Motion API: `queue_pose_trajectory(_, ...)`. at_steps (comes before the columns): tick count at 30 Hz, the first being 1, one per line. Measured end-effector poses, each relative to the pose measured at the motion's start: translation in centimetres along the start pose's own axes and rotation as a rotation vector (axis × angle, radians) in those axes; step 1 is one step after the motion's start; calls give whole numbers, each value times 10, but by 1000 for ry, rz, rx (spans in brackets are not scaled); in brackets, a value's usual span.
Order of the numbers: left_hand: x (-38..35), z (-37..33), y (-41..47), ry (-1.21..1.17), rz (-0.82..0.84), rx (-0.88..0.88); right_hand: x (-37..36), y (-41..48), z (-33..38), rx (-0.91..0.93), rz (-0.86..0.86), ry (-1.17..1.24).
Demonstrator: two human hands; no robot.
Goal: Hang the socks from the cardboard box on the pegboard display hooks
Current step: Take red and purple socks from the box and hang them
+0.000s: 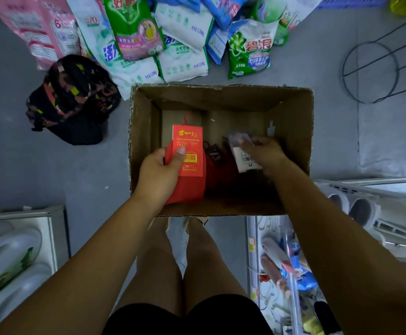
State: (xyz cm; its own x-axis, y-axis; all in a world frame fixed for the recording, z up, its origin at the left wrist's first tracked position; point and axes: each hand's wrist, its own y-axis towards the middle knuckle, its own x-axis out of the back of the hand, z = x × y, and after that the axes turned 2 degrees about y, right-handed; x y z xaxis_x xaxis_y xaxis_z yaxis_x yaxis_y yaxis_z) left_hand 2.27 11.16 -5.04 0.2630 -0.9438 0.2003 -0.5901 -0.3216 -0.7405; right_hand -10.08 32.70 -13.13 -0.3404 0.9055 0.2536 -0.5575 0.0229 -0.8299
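An open cardboard box (291,131) stands on the grey floor in front of my legs. Inside it my left hand (159,172) grips a pair of red socks (192,189) with a red card label and a small red hook on top. My right hand (267,153) reaches into the box's right side and holds a blurred packet of socks with a white label (244,160). Dark red socks (217,163) lie on the box bottom between my hands. No pegboard is in view.
Bags of washing powder (182,39) are piled on the floor behind the box. A dark patterned bag (74,100) lies to its left and a wire stand (371,71) to its right. White shelves with goods (289,269) flank my legs on both sides.
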Motion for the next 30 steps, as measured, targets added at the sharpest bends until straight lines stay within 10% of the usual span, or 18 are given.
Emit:
queue_pose_trajectory(5, 16, -34, -43, -13, 4, -86, 10, -102, 23, -33, 257, 475)
queue_pose_trajectory(10, 39, -60, -90, -72, 38, -160, 14, -206, 23, 200, 375, 382)
queue_pose_trajectory(16, 66, -92, -135, -45, 246, -254, 8, -316, 18, 411, 142, 109)
queue_pose_trajectory(30, 36, -101, -240, 339, 792, -584, -40, -478, -90, 420, -620, 823)
